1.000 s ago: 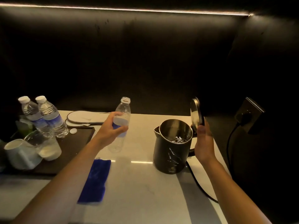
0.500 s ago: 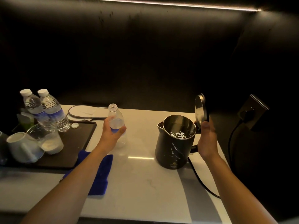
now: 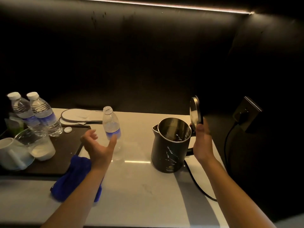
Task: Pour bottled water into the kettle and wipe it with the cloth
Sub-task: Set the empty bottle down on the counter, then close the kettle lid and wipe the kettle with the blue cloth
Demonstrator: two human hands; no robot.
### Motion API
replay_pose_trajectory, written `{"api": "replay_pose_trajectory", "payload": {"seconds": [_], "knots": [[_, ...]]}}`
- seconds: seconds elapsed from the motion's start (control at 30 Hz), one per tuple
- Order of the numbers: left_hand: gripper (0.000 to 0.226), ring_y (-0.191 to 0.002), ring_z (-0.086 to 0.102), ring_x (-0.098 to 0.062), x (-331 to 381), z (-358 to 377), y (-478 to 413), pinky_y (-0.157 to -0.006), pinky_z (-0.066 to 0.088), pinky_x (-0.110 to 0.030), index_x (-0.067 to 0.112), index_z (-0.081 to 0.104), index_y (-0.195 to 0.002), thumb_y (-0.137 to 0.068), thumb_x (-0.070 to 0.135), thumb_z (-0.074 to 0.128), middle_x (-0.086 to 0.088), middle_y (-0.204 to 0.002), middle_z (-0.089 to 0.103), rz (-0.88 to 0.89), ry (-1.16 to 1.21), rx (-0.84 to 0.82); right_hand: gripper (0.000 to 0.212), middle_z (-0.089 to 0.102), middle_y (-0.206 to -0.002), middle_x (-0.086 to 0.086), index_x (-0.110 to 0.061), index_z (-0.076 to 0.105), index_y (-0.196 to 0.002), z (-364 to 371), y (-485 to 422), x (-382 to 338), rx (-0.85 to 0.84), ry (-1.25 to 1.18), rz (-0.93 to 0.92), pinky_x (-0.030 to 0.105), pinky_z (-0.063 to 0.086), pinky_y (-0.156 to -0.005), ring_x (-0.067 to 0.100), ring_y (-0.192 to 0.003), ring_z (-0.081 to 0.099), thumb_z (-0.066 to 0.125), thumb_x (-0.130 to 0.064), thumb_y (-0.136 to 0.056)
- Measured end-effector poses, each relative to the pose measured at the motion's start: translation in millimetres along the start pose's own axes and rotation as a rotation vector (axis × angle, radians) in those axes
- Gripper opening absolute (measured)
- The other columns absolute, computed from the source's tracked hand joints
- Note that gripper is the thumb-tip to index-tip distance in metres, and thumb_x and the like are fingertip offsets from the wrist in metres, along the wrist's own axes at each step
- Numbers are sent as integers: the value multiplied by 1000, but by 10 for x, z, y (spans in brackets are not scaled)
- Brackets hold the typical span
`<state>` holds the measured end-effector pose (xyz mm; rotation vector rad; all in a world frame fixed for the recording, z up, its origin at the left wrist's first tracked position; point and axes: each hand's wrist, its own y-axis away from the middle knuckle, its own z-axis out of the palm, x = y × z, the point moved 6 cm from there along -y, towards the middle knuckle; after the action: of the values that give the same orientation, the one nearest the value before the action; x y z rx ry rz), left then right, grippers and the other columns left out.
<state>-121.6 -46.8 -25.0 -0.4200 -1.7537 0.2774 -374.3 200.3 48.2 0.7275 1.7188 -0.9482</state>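
An uncapped, nearly empty water bottle (image 3: 111, 127) with a blue label stands upright on the pale counter (image 3: 139, 191). My left hand (image 3: 97, 146) is just in front of it, fingers spread, holding nothing. The black kettle (image 3: 170, 145) stands to the right with water glinting inside. Its round lid (image 3: 195, 113) is tipped up, and my right hand (image 3: 202, 143) rests against the lid's lower edge and the handle side. A blue cloth (image 3: 72, 180) lies on the counter under my left forearm.
A dark tray (image 3: 65, 155) at the left holds two capped water bottles (image 3: 39, 116), a glass bowl (image 3: 37, 143), a white mug (image 3: 11, 153) and a loose bottle cap (image 3: 68, 129). The kettle's black cord (image 3: 197, 183) runs right toward a wall socket (image 3: 246, 112).
My left hand set the empty bottle down upright on the counter and let go, its fingers now spread. The right hand stays at the raised lid.
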Motion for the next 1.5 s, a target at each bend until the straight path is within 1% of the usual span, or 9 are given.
{"api": "replay_pose_trajectory", "payload": {"seconds": [0.17, 0.3, 0.4, 0.53, 0.7, 0.97, 1.13, 1.37, 1.5], "knots": [[54, -97, 56, -14, 516, 467, 464, -82, 49, -25, 19, 47, -120, -79, 52, 63, 0, -112, 55, 70, 140, -309, 21, 43, -118, -27, -56, 40, -114, -28, 7, -22, -79, -41, 41, 5, 29, -82, -18, -105, 41, 32, -41, -101], [68, -124, 52, -11, 599, 1007, 642, -98, 47, -29, 36, 43, -141, -81, 66, 55, 12, -143, 50, -98, 199, -717, 48, 41, -140, -25, -72, 38, -118, -98, 2, -43, -190, -55, 67, 23, 28, -100, -8, -124, 41, 29, -88, -74], [74, -130, 51, -11, 631, 1243, 767, -100, 48, -28, 43, 40, -142, -77, 75, 55, 14, -144, 52, -129, 295, -871, 70, 35, -150, -15, -61, 36, -133, -127, -85, -104, -235, -12, 67, 30, 27, -100, 10, -132, 36, 24, -91, -71], [67, -122, 53, -1, 662, 1256, 813, -92, 47, -14, 57, 39, -130, -70, 83, 52, 22, -138, 52, -154, 315, -850, 78, 35, -143, -15, -34, 34, -148, -77, -168, -220, -311, 165, -26, 25, 39, -96, 0, -122, 41, 34, -76, -83], [53, -118, 53, 2, 672, 1248, 826, -90, 43, -10, 61, 37, -125, -76, 77, 50, 24, -133, 54, -175, 292, -858, 90, 30, -150, -16, -38, 29, -149, 103, -181, -163, -374, 643, -162, 47, 45, -102, 15, -129, 41, 41, -86, -73], [63, -121, 52, 3, 693, 1255, 846, -86, 46, -7, 60, 37, -126, -70, 84, 51, 24, -134, 52, -196, 327, -874, 89, 37, -147, -14, -37, 32, -146, 132, -175, -142, -356, 832, -253, 42, 49, -97, 15, -124, 45, 44, -86, -72], [66, -130, 45, -4, 660, 1182, 821, -108, 40, -29, 52, 31, -138, -80, 76, 48, 22, -145, 44, -181, 250, -866, 90, 37, -147, -14, -37, 33, -146, 125, -204, -123, -364, 822, -233, 41, 50, -95, 14, -124, 45, 44, -86, -71], [61, -134, 35, -6, 183, 448, 639, -109, 34, -37, 40, 32, -147, -91, 60, 48, 20, -150, 34, -83, -91, -687, 63, 49, -130, -22, -47, 47, -137, -25, -353, 15, -440, 458, -36, 39, 46, -99, 8, -118, 47, 65, -63, -79], [56, -137, 41, -19, -283, -164, 456, -109, 37, -40, 23, 44, -143, -94, 49, 54, -1, -151, 44, -34, -357, -523, 62, 50, -131, -12, -54, 45, -135, -22, -332, 110, -477, 346, 71, 28, 50, -75, 19, -108, 55, 65, -62, -78]]}}
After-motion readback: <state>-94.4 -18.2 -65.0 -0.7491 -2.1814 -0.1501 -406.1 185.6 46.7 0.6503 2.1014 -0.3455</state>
